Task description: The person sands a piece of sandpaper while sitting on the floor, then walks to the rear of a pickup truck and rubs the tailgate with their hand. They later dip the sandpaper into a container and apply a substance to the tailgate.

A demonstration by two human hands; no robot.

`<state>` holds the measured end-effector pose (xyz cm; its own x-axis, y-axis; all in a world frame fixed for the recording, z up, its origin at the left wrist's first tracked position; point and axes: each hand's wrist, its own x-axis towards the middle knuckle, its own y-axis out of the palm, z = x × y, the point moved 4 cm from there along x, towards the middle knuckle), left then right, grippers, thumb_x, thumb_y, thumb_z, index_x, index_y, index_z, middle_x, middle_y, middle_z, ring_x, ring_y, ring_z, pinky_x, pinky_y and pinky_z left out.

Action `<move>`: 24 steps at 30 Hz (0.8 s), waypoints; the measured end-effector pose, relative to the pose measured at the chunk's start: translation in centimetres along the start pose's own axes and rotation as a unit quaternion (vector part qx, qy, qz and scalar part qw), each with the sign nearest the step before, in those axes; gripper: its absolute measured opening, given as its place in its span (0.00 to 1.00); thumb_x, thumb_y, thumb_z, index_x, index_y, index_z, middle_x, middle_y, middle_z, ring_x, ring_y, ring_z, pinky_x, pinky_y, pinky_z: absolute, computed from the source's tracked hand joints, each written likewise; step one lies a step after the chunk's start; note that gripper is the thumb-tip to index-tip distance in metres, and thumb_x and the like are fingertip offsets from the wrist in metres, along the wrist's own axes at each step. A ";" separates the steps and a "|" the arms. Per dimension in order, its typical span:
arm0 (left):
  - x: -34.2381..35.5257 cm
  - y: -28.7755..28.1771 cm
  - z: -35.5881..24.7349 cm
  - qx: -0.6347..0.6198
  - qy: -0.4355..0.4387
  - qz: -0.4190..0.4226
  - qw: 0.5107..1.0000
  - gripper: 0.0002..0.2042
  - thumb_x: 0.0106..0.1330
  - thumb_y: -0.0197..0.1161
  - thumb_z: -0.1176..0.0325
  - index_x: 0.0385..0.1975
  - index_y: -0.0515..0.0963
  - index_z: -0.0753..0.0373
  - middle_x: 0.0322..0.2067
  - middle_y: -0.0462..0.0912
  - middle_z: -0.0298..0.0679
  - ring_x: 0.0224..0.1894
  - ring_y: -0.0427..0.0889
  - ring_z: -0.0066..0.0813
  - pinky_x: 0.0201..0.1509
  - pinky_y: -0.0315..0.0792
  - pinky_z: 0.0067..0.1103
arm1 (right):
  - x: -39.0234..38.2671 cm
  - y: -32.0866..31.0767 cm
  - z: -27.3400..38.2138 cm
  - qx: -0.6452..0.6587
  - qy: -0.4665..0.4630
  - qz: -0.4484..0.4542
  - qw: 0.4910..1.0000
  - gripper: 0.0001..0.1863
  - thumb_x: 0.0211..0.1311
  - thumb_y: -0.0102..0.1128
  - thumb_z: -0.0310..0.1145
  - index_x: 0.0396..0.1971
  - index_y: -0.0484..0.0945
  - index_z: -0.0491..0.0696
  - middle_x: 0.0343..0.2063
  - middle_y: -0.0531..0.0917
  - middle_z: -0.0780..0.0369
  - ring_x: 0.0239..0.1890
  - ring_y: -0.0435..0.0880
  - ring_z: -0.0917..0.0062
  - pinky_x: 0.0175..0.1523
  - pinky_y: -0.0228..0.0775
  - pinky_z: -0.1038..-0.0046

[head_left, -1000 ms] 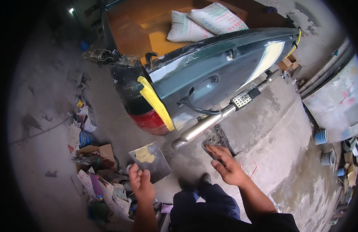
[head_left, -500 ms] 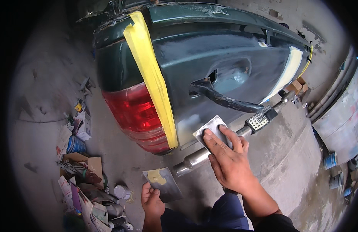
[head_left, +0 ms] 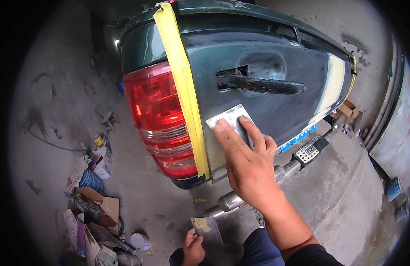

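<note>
My right hand (head_left: 249,166) grips a flat metal putty spreader (head_left: 235,116) with its fingers laid over the plate. The spreader is against the lower left of a dark green vehicle's rear door (head_left: 298,73), beside a strip of yellow masking tape (head_left: 182,86). Below it a pale patch (head_left: 216,162) shows on the door. Lower down, my left hand (head_left: 194,251) pinches a second thin metal plate (head_left: 212,237) by its edge. A smear of yellowish putty (head_left: 202,224) lies on that plate. Whether the right spreader carries putty underneath is hidden.
A red tail light (head_left: 158,117) borders the tape. The black door handle (head_left: 271,85) juts out above my right hand. A metal bumper tube (head_left: 231,201) runs below the door. Cardboard boxes (head_left: 111,212) and a can (head_left: 140,240) stand at left.
My right hand has moved the spreader up and left over the door, nearer the tape. The view has shifted, and my left hand with its plate sits lower in it.
</note>
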<state>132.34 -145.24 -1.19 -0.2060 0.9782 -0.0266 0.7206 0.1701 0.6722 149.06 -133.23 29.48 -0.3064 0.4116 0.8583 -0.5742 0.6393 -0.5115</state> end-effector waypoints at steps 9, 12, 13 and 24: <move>-0.7 -0.6 1.5 -0.022 -0.040 0.008 0.999 0.19 0.62 0.49 0.80 0.55 0.68 0.70 0.52 0.77 0.47 0.57 0.74 0.36 0.66 0.62 0.32 | 0.7 0.3 0.8 -0.052 0.000 0.001 0.999 0.30 0.51 0.55 0.18 0.58 0.73 0.50 0.59 0.75 0.61 0.61 0.69 0.60 0.54 0.58 0.54; -0.3 -1.1 1.8 -0.008 -0.036 0.001 0.999 0.19 0.62 0.49 0.80 0.55 0.68 0.70 0.52 0.77 0.47 0.57 0.74 0.36 0.66 0.62 0.33 | 0.4 0.6 0.7 -0.058 -0.006 0.001 0.998 0.30 0.50 0.55 0.18 0.58 0.73 0.49 0.59 0.76 0.61 0.61 0.70 0.60 0.52 0.58 0.54; -0.3 -1.2 1.9 -0.020 -0.039 0.007 0.999 0.19 0.62 0.49 0.80 0.55 0.68 0.70 0.52 0.76 0.47 0.57 0.74 0.36 0.66 0.62 0.33 | 0.4 0.6 0.7 -0.057 -0.008 0.000 0.998 0.30 0.50 0.55 0.17 0.58 0.73 0.49 0.59 0.76 0.61 0.60 0.70 0.60 0.52 0.59 0.53; 0.2 -1.5 1.7 -0.030 -0.049 0.002 0.998 0.18 0.63 0.48 0.80 0.55 0.68 0.69 0.52 0.76 0.46 0.57 0.74 0.35 0.65 0.63 0.31 | -0.9 1.0 0.7 -0.057 -0.004 0.022 0.998 0.30 0.50 0.56 0.17 0.57 0.74 0.49 0.59 0.76 0.61 0.59 0.71 0.60 0.52 0.59 0.54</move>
<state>132.34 -145.15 -3.51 -0.1343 0.9865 -0.0939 0.6794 0.1607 0.7160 148.21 -133.45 28.20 -0.3365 0.4358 0.8348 -0.4698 0.6906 -0.5499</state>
